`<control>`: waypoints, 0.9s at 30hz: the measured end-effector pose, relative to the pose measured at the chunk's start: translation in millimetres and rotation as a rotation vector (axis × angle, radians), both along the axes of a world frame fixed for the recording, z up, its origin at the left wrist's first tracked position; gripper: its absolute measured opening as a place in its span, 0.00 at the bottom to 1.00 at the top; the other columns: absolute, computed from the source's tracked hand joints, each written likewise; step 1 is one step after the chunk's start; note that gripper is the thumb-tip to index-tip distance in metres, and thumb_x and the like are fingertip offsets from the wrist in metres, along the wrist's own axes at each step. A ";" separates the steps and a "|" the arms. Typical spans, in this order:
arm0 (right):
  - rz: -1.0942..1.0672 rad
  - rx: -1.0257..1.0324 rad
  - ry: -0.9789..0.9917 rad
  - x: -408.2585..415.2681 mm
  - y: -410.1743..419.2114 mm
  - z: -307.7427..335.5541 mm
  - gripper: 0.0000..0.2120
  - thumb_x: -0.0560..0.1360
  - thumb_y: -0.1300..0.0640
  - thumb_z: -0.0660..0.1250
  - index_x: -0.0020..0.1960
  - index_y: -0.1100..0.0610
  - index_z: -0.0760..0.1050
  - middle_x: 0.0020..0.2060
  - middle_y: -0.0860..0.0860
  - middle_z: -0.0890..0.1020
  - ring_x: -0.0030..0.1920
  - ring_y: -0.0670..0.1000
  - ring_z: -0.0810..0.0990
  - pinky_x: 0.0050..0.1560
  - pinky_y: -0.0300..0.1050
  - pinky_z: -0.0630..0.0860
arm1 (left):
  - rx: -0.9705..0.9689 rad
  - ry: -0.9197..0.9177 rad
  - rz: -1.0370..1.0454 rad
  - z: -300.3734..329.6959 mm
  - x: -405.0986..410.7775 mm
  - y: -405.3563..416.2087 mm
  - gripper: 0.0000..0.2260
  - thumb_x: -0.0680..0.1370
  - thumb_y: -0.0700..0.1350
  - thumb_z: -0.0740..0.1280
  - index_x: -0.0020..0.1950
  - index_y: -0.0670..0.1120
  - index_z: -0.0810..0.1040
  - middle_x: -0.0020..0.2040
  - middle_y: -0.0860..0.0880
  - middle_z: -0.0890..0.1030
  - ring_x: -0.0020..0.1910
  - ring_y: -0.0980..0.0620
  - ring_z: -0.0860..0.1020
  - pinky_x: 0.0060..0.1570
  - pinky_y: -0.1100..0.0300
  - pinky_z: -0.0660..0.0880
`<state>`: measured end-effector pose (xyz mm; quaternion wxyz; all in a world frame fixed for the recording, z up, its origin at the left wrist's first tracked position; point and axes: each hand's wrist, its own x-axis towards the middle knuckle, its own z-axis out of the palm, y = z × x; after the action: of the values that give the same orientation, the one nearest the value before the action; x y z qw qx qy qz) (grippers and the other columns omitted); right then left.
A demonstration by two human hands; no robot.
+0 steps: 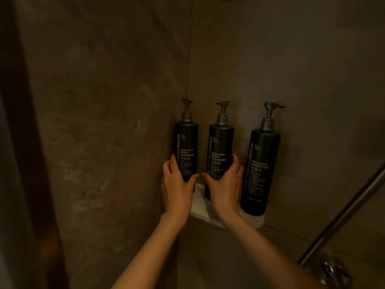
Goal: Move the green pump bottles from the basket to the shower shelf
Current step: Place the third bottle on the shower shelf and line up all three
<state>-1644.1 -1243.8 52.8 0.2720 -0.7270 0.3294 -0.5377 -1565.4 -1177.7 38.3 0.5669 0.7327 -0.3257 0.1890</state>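
Three dark green pump bottles with grey pumps stand upright on a white corner shower shelf [199,207]. My left hand [177,188] grips the lower part of the left bottle [186,147], labelled body cleanser, in the wall corner. My right hand [225,184] wraps the lower part of the middle bottle [220,149], also body cleanser. The right bottle [260,172], labelled shampoo, stands free at the shelf's right end. The basket is out of view.
Dark stone-tiled walls meet at the corner behind the bottles. A metal rail [343,213] slants across the lower right, with a chrome fitting [333,272] below it. The light is dim.
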 end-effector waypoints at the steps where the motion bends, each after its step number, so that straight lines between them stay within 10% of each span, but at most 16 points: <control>1: -0.011 -0.007 -0.002 -0.2 -0.4 0.0 0.42 0.66 0.55 0.76 0.73 0.56 0.57 0.66 0.56 0.68 0.64 0.55 0.70 0.57 0.44 0.67 | -0.001 0.012 0.013 2.3 -0.7 -2.2 0.36 0.71 0.49 0.72 0.74 0.46 0.57 0.67 0.45 0.67 0.62 0.47 0.72 0.58 0.54 0.72; 27: 0.011 -0.044 -0.029 7.0 0.7 -5.3 0.37 0.69 0.59 0.74 0.72 0.57 0.59 0.66 0.54 0.69 0.66 0.52 0.69 0.64 0.44 0.67 | -0.021 -0.085 -0.005 -1.0 9.5 -18.1 0.32 0.74 0.40 0.68 0.75 0.44 0.57 0.71 0.43 0.67 0.67 0.47 0.70 0.63 0.58 0.67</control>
<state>-1637.1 -1243.1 47.5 0.2638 -0.7267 0.3093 -0.5538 -1555.9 -1195.8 37.3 0.5609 0.7170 -0.3494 0.2219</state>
